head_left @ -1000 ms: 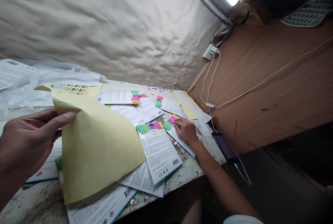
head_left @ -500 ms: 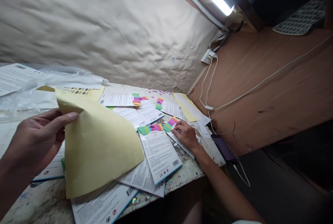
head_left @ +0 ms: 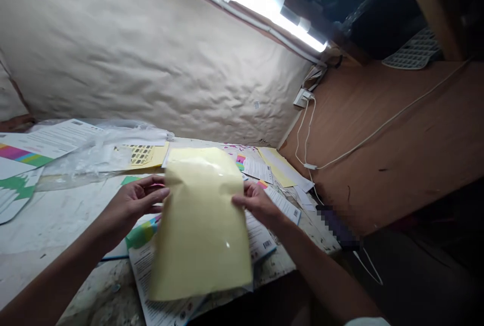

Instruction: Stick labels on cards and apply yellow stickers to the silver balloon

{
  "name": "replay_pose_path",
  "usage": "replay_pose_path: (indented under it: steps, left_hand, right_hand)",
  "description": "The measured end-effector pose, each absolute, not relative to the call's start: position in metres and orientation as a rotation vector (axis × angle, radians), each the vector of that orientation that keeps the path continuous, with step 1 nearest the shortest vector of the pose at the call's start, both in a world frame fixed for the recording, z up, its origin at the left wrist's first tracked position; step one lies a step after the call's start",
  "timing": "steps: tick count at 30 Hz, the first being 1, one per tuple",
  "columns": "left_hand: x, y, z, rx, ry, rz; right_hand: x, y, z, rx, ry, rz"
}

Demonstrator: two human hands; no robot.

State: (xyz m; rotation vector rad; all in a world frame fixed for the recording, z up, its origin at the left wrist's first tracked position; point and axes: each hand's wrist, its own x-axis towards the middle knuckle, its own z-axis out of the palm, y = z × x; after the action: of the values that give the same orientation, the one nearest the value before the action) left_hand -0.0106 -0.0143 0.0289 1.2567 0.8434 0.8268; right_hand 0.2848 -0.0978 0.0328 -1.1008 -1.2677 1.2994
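Observation:
A pale yellow, slightly glossy sheet of paper (head_left: pixel 202 230) stands curved in front of me, above the printed cards. On its left edge, my left hand (head_left: pixel 141 199) has thumb and fingers closed. The right edge is pinched by my right hand (head_left: pixel 260 204), thumb in front of the sheet. Under and behind it lie white cards with small text and colourful tops, such as one card (head_left: pixel 141 265) at lower left and another card (head_left: pixel 260 240) by my right wrist. The sheet hides the middle of the pile.
Clear plastic wrapping (head_left: pixel 91 152) and a yellow sheet with dark labels (head_left: pixel 141 154) lie at the back left. More yellow and white papers (head_left: pixel 282 167) are at the right. A dark phone-like object (head_left: pixel 338 227) with a white cable lies at the table's right edge.
The yellow sheet has moved right and turned to face me. My right hand has left the card it was touching and now grips the sheet's right edge. The view has shifted left.

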Motion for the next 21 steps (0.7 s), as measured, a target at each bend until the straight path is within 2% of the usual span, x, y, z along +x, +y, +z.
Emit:
replay_pose_path:
  steps: [5,8,10,14,18,21]
  left_hand:
    - [-0.007,-0.015,0.035,1.330,0.974,0.791]
    - [-0.006,-0.017,0.036,1.371,0.951,0.791]
    - [-0.005,-0.016,0.034,1.397,0.941,0.772]
    - [-0.005,-0.012,0.027,1.386,0.973,0.751]
    - [-0.003,-0.011,0.027,1.363,1.000,0.742]
    - [0.000,-0.013,0.029,1.351,1.012,0.728]
  right_hand:
    - [0.425,-0.065,0.092,-1.541,-1.290,0.973]
    - [0.491,-0.060,0.124,-2.085,-1.254,0.491]
    - [0.511,-0.060,0.130,-2.230,-1.208,0.261]
    - [0.498,-0.066,0.096,-2.263,-1.249,0.138]
    - [0.459,-0.087,0.028,-2.283,-1.589,0.423]
    - [0.445,-0.103,-0.005,-2.353,-1.747,0.364]
